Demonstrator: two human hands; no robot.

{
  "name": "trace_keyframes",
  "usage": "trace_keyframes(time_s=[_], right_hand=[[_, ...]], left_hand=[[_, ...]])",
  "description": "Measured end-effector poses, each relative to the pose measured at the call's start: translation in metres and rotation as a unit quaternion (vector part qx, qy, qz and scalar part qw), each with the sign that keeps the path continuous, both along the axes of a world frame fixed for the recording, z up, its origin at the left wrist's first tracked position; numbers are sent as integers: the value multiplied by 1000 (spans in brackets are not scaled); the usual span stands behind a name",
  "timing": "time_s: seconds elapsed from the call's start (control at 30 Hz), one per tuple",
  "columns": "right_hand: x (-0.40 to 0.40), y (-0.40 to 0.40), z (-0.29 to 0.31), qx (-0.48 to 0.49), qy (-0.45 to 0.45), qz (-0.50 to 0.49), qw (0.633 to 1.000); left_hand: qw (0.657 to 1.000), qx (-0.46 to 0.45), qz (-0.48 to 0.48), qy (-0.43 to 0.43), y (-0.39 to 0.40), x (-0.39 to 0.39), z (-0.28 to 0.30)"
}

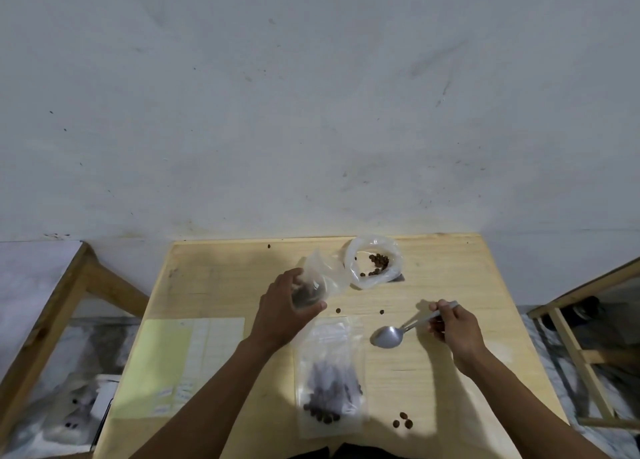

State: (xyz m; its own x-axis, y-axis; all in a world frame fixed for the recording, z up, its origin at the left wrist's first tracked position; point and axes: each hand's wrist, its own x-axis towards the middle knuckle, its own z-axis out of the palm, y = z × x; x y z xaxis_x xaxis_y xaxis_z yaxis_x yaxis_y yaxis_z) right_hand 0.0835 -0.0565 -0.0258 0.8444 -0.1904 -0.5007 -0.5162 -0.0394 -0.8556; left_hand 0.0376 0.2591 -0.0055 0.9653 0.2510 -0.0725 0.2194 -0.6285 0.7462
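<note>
My left hand (281,311) grips a small clear plastic bag (317,282) with dark brown pellets in its bottom, held just above the wooden table (450,278). My right hand (453,327) pinches the handle of a metal spoon (389,335), whose empty bowl points left, low over the table. Behind them an open clear bag (375,261) with brown pellets sits near the table's far edge. A flat zip bag (330,382) holding pellets lies near the front, between my arms.
Loose pellets (402,420) lie at the front right, and single ones near the middle and far edge. A yellow-green paper sheet (173,365) covers the table's left. Wooden frames (581,354) stand on both sides. A grey wall is behind.
</note>
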Motion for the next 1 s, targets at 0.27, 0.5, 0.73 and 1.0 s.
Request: trace_keyframes(time_s=[0.27, 0.5, 0.73, 1.0], right_hand=[[3, -8, -2, -44, 43, 25, 998], [15, -3, 16, -158, 1, 71, 985], [19, 66, 92, 2, -123, 282, 951], [35, 84, 102, -41, -175, 206, 962]], left_hand=[[999, 4, -25, -23, -14, 8, 18], [998, 29, -42, -35, -27, 18, 32], [992, 56, -85, -72, -47, 28, 49], [991, -93, -78, -60, -45, 37, 72]])
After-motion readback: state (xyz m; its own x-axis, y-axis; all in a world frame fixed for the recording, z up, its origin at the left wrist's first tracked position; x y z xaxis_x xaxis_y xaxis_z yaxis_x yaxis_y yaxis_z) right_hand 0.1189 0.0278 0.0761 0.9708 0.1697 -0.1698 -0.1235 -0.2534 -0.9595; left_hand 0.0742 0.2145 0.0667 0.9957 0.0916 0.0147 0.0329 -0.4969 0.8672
